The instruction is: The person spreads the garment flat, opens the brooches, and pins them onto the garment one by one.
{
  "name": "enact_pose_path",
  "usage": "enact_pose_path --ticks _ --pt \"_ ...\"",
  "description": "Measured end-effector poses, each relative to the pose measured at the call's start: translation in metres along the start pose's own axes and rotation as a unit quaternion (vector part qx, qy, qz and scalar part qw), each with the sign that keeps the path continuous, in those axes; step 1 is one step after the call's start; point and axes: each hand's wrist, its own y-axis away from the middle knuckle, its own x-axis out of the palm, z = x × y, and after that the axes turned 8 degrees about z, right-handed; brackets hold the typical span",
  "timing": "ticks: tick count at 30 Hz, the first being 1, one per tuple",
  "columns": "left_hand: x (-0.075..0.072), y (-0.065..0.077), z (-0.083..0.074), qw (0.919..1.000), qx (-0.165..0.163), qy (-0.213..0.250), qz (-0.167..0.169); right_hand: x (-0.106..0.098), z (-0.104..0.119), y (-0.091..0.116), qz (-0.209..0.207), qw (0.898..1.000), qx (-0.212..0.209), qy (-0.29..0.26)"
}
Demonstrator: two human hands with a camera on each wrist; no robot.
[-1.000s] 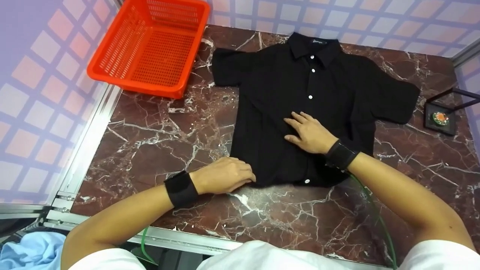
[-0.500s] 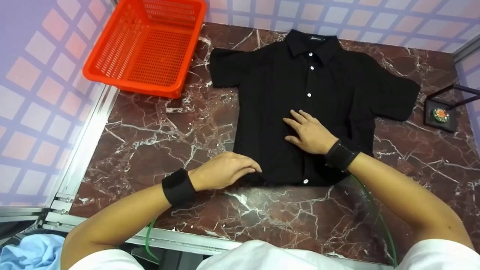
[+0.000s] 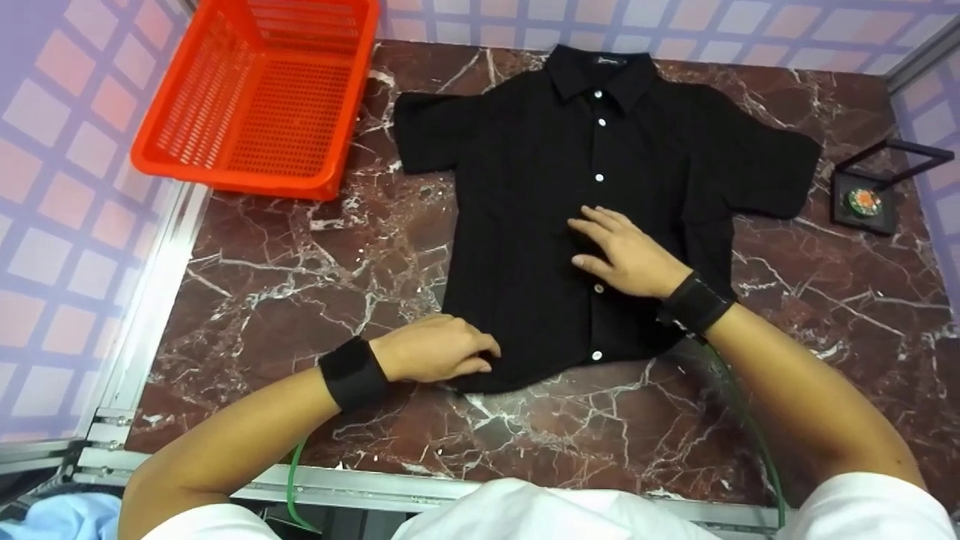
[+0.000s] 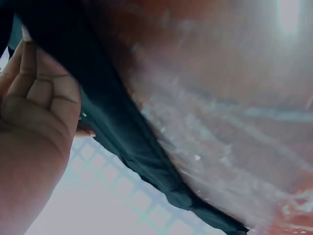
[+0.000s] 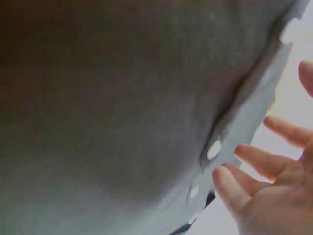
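Observation:
A black short-sleeved button-up shirt (image 3: 525, 187) lies front up, collar away from me, its placket carrying several white buttons. My left hand (image 3: 435, 349) rests at the lower left corner near the hem, thumb and forefinger apart on the cloth. From the left wrist, its bent fingers (image 4: 41, 81) show against the dark hem (image 4: 122, 122), fingertips partly hidden by fabric. My right hand (image 3: 634, 259) lies across the middle of the shirt beside the placket, fingers spread. The right wrist view shows those fingers (image 5: 266, 161) extended near the buttons (image 5: 213, 150).
An orange-red plastic basket (image 3: 337, 161) stands at the back left of the marbled table (image 3: 262, 315). At the right sits a small black frame-like stand (image 3: 844, 202) bearing a round green-and-orange piece (image 3: 864, 201). Light blue cloth (image 3: 67, 517) lies below the table's left front corner.
At the left corner, the hem has come down and spread toward me, and my left thumb and forefinger have parted. My right hand stays on the shirt; another button shows by it. The view has shifted slightly.

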Motion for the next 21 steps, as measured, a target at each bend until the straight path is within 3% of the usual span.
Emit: enact_pose_path --ticks 6,11,16,21 --pt "-0.023 -0.011 0.001 0.9992 0.015 -0.037 0.0 -0.016 -0.012 0.028 -0.065 0.997 0.027 -0.035" --pt "-0.049 -0.028 0.003 0.997 0.012 -0.076 -0.01 -0.03 -0.024 0.063 -0.125 0.988 0.062 -0.073" --pt "-0.074 -0.055 0.003 0.9941 -0.007 -0.108 -0.007 -0.035 -0.039 0.102 -0.176 0.972 0.125 -0.096" --pt "-0.089 -0.092 0.0 0.9911 -0.014 -0.133 0.001 -0.029 -0.05 0.134 -0.163 0.956 0.206 -0.131"
